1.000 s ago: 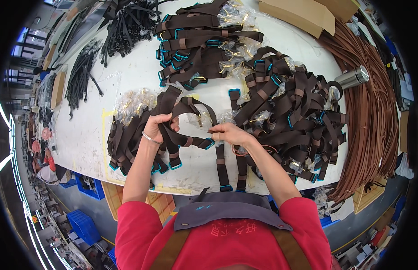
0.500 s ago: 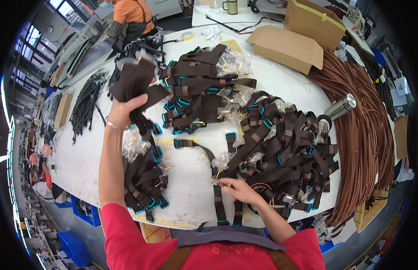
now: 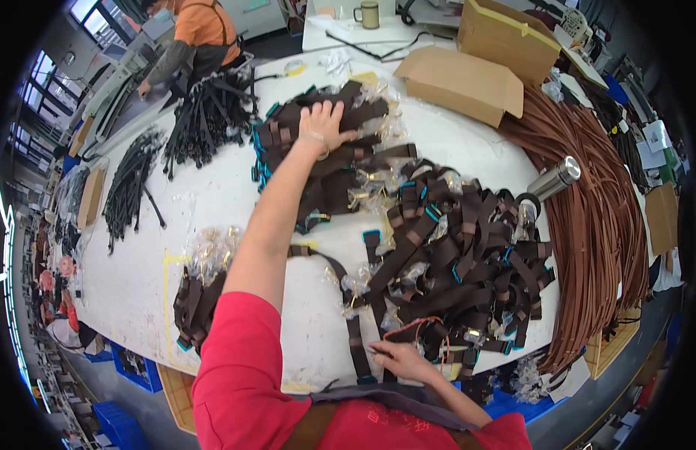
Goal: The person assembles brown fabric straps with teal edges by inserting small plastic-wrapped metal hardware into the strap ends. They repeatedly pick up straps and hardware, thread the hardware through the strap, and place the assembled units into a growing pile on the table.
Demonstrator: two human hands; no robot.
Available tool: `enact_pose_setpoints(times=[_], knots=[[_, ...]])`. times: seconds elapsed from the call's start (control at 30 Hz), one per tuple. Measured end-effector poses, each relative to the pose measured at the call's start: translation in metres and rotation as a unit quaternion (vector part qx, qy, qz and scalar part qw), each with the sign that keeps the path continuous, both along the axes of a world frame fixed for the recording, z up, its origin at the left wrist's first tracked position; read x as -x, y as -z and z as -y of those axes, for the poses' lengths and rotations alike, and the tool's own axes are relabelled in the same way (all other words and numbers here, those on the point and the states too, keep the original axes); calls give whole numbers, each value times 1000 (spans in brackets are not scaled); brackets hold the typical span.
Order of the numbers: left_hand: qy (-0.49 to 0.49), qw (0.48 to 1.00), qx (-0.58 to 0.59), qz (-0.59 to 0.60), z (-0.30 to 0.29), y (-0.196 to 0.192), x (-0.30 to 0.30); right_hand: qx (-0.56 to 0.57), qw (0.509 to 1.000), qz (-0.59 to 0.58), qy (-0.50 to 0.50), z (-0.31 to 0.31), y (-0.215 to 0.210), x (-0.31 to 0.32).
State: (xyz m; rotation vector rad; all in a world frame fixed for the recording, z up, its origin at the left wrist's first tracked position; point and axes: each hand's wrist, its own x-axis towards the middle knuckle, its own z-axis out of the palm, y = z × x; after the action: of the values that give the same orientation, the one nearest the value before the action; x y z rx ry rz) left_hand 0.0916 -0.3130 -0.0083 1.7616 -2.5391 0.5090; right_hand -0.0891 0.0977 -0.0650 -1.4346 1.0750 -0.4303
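There's your left hand [image 3: 323, 130], spread palm-down on the far stack of brown straps [image 3: 336, 190], well apart from your right hand [image 3: 404, 361], close to your body with fingers bent; whether it grips anything, I can't tell. A loose strap [image 3: 356, 346] lies just left of that right hand, the nearer one, its length running away from you across the tabletop [image 3: 310, 326].

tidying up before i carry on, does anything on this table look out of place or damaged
The dark straps at right lie in a tangled heap, unlike the layered stack under the left hand. A thin reddish cord, odd in colour, loops by the heap's near edge. No clear damage shows.
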Motion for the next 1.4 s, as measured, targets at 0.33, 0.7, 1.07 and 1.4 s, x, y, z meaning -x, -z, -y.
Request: enact_pose_setpoints(times=[0.33, 0.7, 1.07, 1.4], knots=[[191, 967, -155, -72, -147, 5, -17, -90, 995, 20, 31, 14, -14, 9], [157, 912, -326, -193, -285, 78, -71, -224, 895, 309, 230, 83, 3, -7], [258, 922, -261, -125, -241, 103, -53, -230, 892, 316, 228, 79, -1, 2], [-52, 518, -543, -659, -296, -6, -90, -215, 931, 245, 162, 118, 13, -43]])
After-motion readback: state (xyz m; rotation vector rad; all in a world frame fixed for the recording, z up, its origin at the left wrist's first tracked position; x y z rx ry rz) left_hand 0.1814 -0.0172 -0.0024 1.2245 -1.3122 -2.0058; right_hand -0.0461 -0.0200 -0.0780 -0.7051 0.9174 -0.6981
